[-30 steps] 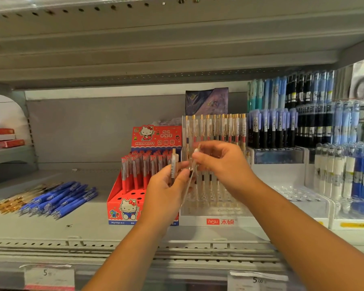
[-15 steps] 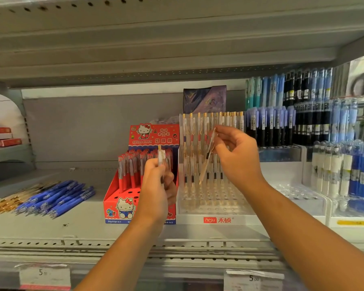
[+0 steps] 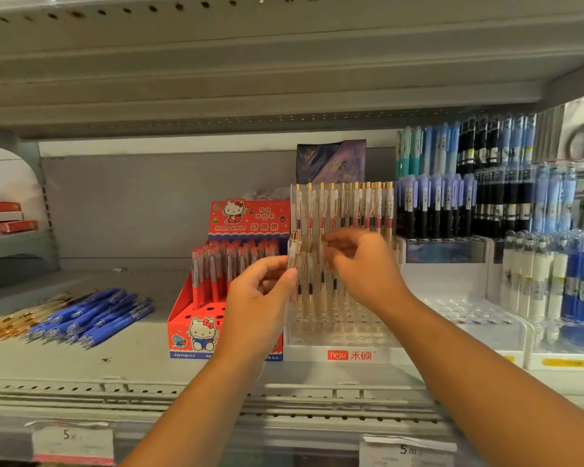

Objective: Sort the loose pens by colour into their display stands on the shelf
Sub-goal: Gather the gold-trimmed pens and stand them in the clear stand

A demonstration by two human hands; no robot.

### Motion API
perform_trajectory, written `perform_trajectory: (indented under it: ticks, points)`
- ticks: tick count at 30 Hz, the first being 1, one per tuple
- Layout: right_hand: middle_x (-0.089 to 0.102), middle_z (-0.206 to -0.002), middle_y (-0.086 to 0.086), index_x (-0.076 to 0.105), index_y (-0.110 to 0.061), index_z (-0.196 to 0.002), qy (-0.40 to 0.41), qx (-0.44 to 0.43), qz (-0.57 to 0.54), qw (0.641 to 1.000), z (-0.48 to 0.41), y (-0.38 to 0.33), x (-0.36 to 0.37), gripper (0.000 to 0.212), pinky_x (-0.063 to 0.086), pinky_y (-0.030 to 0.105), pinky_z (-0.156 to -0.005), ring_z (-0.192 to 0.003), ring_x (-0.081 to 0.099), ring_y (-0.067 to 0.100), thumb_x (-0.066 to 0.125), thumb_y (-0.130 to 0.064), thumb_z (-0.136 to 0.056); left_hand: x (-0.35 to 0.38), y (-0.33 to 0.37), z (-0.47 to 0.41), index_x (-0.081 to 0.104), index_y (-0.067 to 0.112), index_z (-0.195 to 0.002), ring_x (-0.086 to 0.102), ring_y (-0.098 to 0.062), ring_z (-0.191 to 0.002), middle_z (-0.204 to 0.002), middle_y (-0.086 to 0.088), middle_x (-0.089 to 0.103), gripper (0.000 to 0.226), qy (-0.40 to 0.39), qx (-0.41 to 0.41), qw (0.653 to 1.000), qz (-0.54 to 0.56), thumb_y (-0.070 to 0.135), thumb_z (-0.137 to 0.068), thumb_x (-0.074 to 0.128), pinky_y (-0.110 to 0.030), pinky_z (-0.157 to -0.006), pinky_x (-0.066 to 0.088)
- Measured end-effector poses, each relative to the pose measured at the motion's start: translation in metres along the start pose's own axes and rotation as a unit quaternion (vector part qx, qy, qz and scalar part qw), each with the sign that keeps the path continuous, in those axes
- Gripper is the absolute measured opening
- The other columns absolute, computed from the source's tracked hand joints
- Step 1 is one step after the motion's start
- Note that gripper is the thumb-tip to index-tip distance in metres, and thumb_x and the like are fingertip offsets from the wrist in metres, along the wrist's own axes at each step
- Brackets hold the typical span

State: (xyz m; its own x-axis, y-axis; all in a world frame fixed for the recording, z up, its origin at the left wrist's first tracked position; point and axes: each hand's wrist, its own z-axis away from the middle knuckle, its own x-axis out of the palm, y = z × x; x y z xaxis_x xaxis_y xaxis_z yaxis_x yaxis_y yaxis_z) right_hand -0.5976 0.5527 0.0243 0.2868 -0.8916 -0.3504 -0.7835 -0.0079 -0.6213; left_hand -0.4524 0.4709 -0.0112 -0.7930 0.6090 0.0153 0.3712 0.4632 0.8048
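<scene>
Sorting partway: clear gold-capped pen (image 3: 294, 252) is heading for the clear acrylic tiered stand (image 3: 344, 335), frame centre.
Left hand (image 3: 260, 298) is pinching it; right hand (image 3: 364, 267) is curling at the stand's pens, grip blurred, cannot tell. Loose blue plastic pens (image 3: 95, 315) are waiting lower left, unsorted.

On the shelf (image 3: 132, 352), loose pens (image 3: 91, 315) lie heaped at the left, well apart from the stands. Centre: cat box (image 3: 196, 335) w/ pens upright in its far rows, hesu stand (image 3: 344, 355) just beside it on the right. A card (image 3: 331, 163) stands behind that stand. Further right: tiered stands (image 3: 469, 318), packed. L hand (image 3: 253, 305), near side, holds one pen (image 3: 294, 251) upright at the hesu stand's left edge. R hand (image 3: 368, 267) is at its middle row, grip too blurred to call. 2 price tags (image 3: 71, 439) hang on the near shelf edge.
</scene>
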Motion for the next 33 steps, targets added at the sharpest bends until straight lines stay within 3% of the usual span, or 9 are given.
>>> perform_trajectory:
  ticks: [6, 12, 15, 17, 19, 22, 27, 29, 33]
  points:
    - [0.071, -0.111, -0.004, 0.069, -0.019, -0.120, -0.032, -0.013, 0.095, 0.995, 0.004, -0.003, 0.003, 0.027, 0.055, 0.030, -0.090, -0.093, 0.066, 0.010, 0.060, -0.014, -0.095, -0.001, -0.001, 0.000, 0.073, 0.033, -0.105, 0.070, -0.003, -0.087, -0.093, 0.015, 0.075, 0.019, -0.015, -0.020, 1.000, -0.008, 0.022, -0.089, 0.070, -0.025, -0.077, 0.058]
    - [0.073, -0.108, -0.002, 0.070, -0.016, -0.117, -0.037, 0.009, 0.118, 0.992, 0.003, 0.001, -0.002, 0.026, 0.052, 0.026, -0.084, -0.087, 0.062, 0.008, 0.063, -0.016, -0.093, 0.000, -0.001, 0.002, 0.074, 0.030, -0.108, 0.072, -0.015, -0.085, -0.090, 0.007, 0.076, 0.024, -0.032, -0.016, 0.999, -0.013, 0.023, -0.085, 0.074, -0.030, -0.072, 0.061]
    - [0.073, -0.107, -0.001, 0.070, -0.016, -0.118, -0.055, 0.008, 0.124, 0.991, 0.005, 0.001, -0.003, 0.026, 0.054, 0.030, -0.087, -0.088, 0.063, 0.010, 0.063, -0.016, -0.092, 0.001, 0.000, 0.001, 0.075, 0.028, -0.105, 0.072, -0.017, -0.083, -0.089, 0.004, 0.076, 0.022, -0.029, -0.021, 0.999, 0.003, 0.018, -0.087, 0.073, -0.031, -0.069, 0.062]
    - [0.072, -0.109, -0.005, 0.069, -0.018, -0.120, -0.039, -0.004, 0.133, 0.990, 0.007, -0.001, -0.005, 0.028, 0.053, 0.025, -0.083, -0.089, 0.062, 0.008, 0.062, -0.017, -0.093, 0.001, 0.001, 0.001, 0.075, 0.028, -0.105, 0.073, -0.015, -0.083, -0.090, 0.004, 0.076, 0.021, -0.029, -0.028, 0.999, 0.010, 0.017, -0.087, 0.072, -0.031, -0.069, 0.062]
    - [0.069, -0.110, -0.010, 0.067, -0.022, -0.120, -0.006, -0.025, 0.074, 0.997, 0.009, -0.006, -0.007, 0.028, 0.050, 0.019, -0.078, -0.092, 0.061, 0.005, 0.062, -0.021, -0.092, 0.002, 0.003, 0.001, 0.075, 0.027, -0.104, 0.073, -0.014, -0.084, -0.089, 0.005, 0.076, 0.021, -0.034, -0.028, 0.999, 0.003, 0.017, -0.086, 0.073, -0.028, -0.067, 0.061]
    - [0.070, -0.095, -0.011, 0.068, -0.024, -0.112, -0.042, -0.045, -0.165, 0.984, 0.014, -0.018, -0.012, 0.022, 0.058, 0.026, -0.074, -0.090, 0.066, 0.010, 0.068, -0.022, -0.090, 0.007, 0.010, -0.005, 0.075, 0.026, -0.101, 0.072, -0.018, -0.083, -0.085, 0.002, 0.075, 0.019, -0.047, -0.003, 0.999, -0.023, 0.016, -0.085, 0.074, -0.027, -0.065, 0.060]
    - [0.072, -0.088, -0.003, 0.069, -0.022, -0.108, 0.000, -0.110, -0.214, 0.971, 0.015, -0.023, -0.019, 0.029, 0.059, 0.029, -0.075, -0.083, 0.070, 0.012, 0.075, -0.010, -0.083, 0.018, 0.027, -0.017, 0.074, 0.032, -0.096, 0.068, -0.002, -0.081, -0.085, 0.013, 0.074, 0.020, -0.062, 0.099, 0.986, -0.116, 0.018, -0.083, 0.077, -0.018, -0.074, 0.055]
    - [0.074, -0.087, -0.003, 0.067, -0.027, -0.110, 0.034, -0.090, -0.231, 0.968, 0.012, -0.020, -0.025, 0.032, 0.060, 0.027, -0.073, -0.084, 0.071, 0.011, 0.075, -0.011, -0.083, 0.020, 0.029, -0.024, 0.072, 0.029, -0.110, 0.064, 0.003, -0.093, -0.098, 0.017, 0.071, 0.030, -0.058, 0.146, 0.967, -0.199, 0.027, -0.081, 0.079, -0.017, -0.085, 0.051]
    - [0.072, -0.084, -0.003, 0.062, -0.031, -0.101, 0.117, -0.022, -0.250, 0.961, 0.004, -0.007, -0.040, 0.031, 0.059, 0.025, -0.058, -0.079, 0.072, 0.011, 0.078, -0.014, -0.081, 0.017, 0.021, -0.040, 0.051, 0.026, -0.140, 0.044, -0.010, -0.130, -0.138, 0.009, 0.052, 0.066, -0.103, 0.212, 0.873, -0.427, 0.037, -0.080, 0.079, -0.032, -0.110, 0.036]
